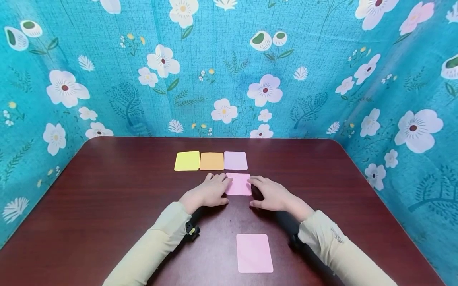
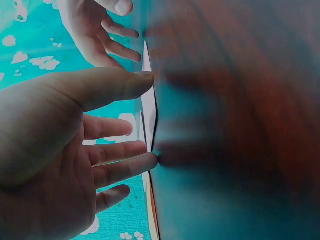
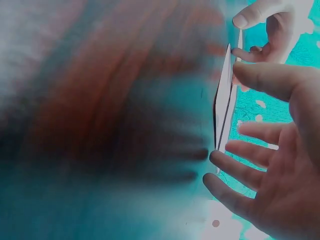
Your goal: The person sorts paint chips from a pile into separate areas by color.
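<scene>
A bright pink square card lies on the dark table between both hands. My left hand has its fingertips at the card's left edge, its thumb spread apart toward me. From the other side my right hand reaches the card's right edge with extended fingers, thumb also apart. In the left wrist view, the left fingers are spread and nearly straight beside the card's thin edge. The right wrist view shows the right fingers similarly spread near the tabletop. Neither hand curls round the card.
Just beyond, a yellow card, an orange card and a lilac card form a row. Closer to me lies a pale pink card, between the forearms. A blue floral curtain hangs behind the reddish-brown table.
</scene>
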`<state>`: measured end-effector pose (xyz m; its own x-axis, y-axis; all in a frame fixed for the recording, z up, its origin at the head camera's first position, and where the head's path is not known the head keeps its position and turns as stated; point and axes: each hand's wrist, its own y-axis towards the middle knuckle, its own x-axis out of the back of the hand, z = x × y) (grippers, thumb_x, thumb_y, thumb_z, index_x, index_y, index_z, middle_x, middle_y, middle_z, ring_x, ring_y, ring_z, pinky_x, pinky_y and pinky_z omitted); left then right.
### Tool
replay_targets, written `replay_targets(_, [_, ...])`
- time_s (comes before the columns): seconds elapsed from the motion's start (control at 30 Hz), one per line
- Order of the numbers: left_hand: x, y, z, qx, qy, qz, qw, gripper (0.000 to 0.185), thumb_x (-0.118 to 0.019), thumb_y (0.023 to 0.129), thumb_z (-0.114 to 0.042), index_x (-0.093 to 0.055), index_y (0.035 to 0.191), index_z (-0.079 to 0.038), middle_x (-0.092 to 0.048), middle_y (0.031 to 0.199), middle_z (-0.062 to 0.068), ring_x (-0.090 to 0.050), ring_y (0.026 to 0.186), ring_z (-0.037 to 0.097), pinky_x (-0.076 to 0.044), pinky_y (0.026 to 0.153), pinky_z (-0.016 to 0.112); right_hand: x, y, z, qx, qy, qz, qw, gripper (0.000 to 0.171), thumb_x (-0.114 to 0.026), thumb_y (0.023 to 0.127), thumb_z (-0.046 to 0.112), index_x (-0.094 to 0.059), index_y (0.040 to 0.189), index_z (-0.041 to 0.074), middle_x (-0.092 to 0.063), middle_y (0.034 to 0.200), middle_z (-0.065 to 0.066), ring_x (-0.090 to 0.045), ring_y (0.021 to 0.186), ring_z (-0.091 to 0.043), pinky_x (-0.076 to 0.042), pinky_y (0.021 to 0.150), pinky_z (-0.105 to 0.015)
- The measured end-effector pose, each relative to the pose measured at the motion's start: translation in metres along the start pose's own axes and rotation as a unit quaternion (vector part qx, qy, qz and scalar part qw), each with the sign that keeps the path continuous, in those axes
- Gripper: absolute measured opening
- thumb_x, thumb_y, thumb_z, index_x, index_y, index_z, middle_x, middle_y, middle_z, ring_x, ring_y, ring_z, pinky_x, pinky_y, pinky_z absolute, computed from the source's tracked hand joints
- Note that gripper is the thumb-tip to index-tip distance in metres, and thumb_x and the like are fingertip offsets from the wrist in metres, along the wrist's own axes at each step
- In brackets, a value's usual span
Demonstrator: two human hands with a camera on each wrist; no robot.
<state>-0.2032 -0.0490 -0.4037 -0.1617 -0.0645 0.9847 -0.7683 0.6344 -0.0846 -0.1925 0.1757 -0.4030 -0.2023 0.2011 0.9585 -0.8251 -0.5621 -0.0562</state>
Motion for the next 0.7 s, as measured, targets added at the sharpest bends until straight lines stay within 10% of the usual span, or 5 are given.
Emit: replay_targets(0.7, [-0.008, -0.04, -0.044, -0.078, 0.031, -0.01, 0.9964, 0.052, -0.065, 0.077, -0.043, -0.055, 0.117, -0.011, -0.049, 0.105, 0.0, -0.048, 0.097, 0.017, -0.026, 0.084, 0.037, -0.004, -0.053, 0.021, 0.056, -0.03, -0.011, 0.998, 0.051, -0.07, 0.072, 0.04, -0.058, 0.117, 0.019, -0.055, 0.11, 0.005, -0.054, 0.098, -0.013, -0.044, 0.082, -0.039])
